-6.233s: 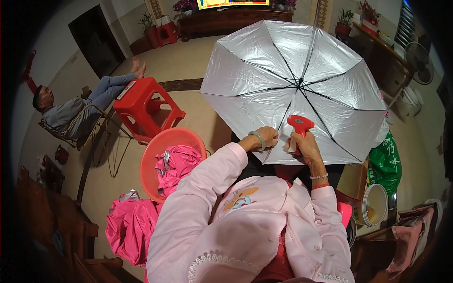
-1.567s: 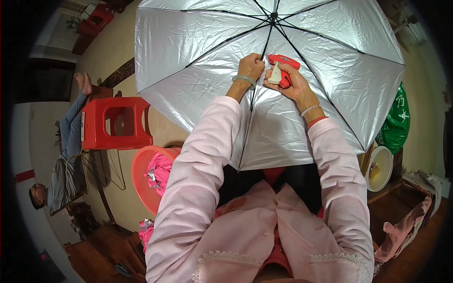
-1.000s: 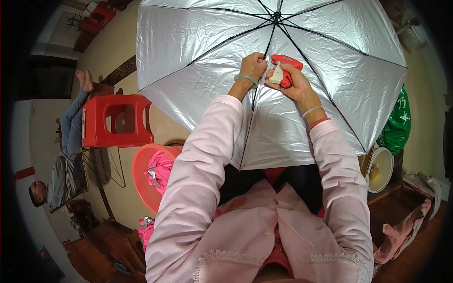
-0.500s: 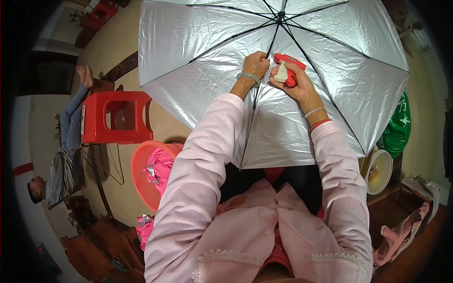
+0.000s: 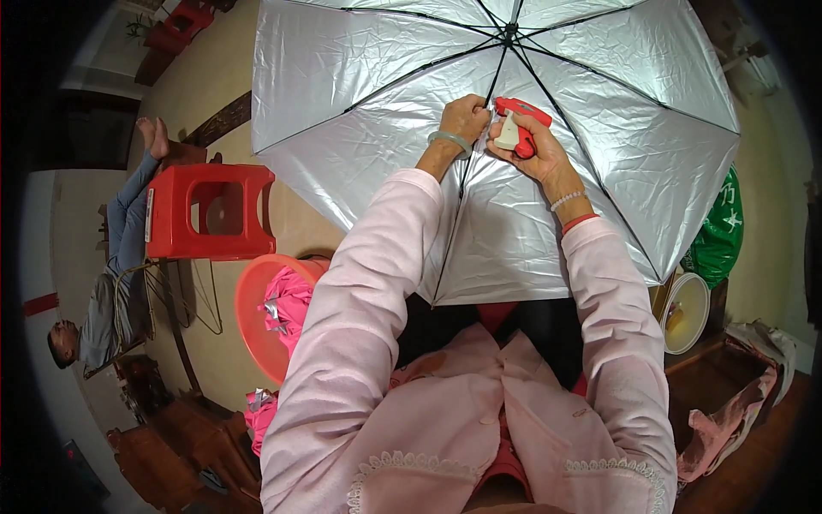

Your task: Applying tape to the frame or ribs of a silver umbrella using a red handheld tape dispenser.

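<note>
An open silver umbrella point(image 5: 377, 103) with black ribs fills the upper middle, its inside facing me. My left hand point(image 5: 463, 118), with a pale green bangle on the wrist, pinches the silver cloth along one rib. Right beside it my right hand point(image 5: 533, 152) grips a red and white tagging gun point(image 5: 516, 128), its tip against the same rib near my left fingers. Both pink sleeves reach up from the lower edge.
A red plastic stool point(image 5: 205, 212) stands at left, with a person point(image 5: 107, 287) lying on a chair beyond it. An orange basin point(image 5: 250, 315) with pink cloth sits by my left elbow. A green bag point(image 5: 717, 230) and a white bucket point(image 5: 687, 310) are at right.
The umbrella and both hands have drifted slightly to the right in view. My hands keep the same hold on the rib and the gun.
</note>
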`<state>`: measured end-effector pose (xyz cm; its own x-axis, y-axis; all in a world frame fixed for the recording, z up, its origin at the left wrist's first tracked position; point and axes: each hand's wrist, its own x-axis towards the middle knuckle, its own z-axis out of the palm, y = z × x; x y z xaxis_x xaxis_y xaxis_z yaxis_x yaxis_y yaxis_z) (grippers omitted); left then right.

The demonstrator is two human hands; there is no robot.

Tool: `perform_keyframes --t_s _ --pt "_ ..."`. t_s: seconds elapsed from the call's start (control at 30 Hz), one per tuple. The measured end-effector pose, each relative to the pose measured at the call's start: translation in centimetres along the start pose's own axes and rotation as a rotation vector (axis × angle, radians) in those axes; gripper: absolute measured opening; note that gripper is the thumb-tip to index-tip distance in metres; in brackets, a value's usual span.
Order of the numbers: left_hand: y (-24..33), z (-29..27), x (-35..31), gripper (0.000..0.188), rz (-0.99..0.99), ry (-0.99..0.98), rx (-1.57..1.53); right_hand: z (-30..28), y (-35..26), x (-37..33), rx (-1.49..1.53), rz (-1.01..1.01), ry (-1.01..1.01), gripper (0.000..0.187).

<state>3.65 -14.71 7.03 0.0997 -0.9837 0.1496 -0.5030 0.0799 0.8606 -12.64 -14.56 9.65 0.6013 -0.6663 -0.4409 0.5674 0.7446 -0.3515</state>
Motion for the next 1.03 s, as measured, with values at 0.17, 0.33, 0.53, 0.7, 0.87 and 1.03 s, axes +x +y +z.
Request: perform_keyframes --t_s 0.17,0.33,0.53,0.7,0.87,1.03 --pt "-0.2 0.2 0.2 0.023 0.007 0.019 -0.006 0.0 0.0 0.0 -0.005 -0.005 0.002 0.030" --pt "0.1 0.1 0.1 0.023 -0.011 0.033 -0.030 0.2 0.0 -0.3 -0.044 -0.007 -0.018 0.030" --pt "0.5 -0.1 -0.1 0.023 -0.015 0.026 -0.064 0.6 0.2 -0.6 -0.054 -0.021 -0.026 0.030" --pt "0.6 -0.2 0.0 0.022 -0.041 -0.001 -0.066 0.1 0.1 -0.1 -0.025 -0.028 -0.045 0.028" --pt "0.5 -0.1 0.0 0.022 -0.027 0.004 -0.072 -0.1 0.1 -0.1 -0.021 -0.012 -0.042 0.028" --pt "0.4 -0.2 0.1 0.022 0.013 0.001 -0.032 0.2 0.1 -0.3 -0.054 -0.023 -0.039 0.029"
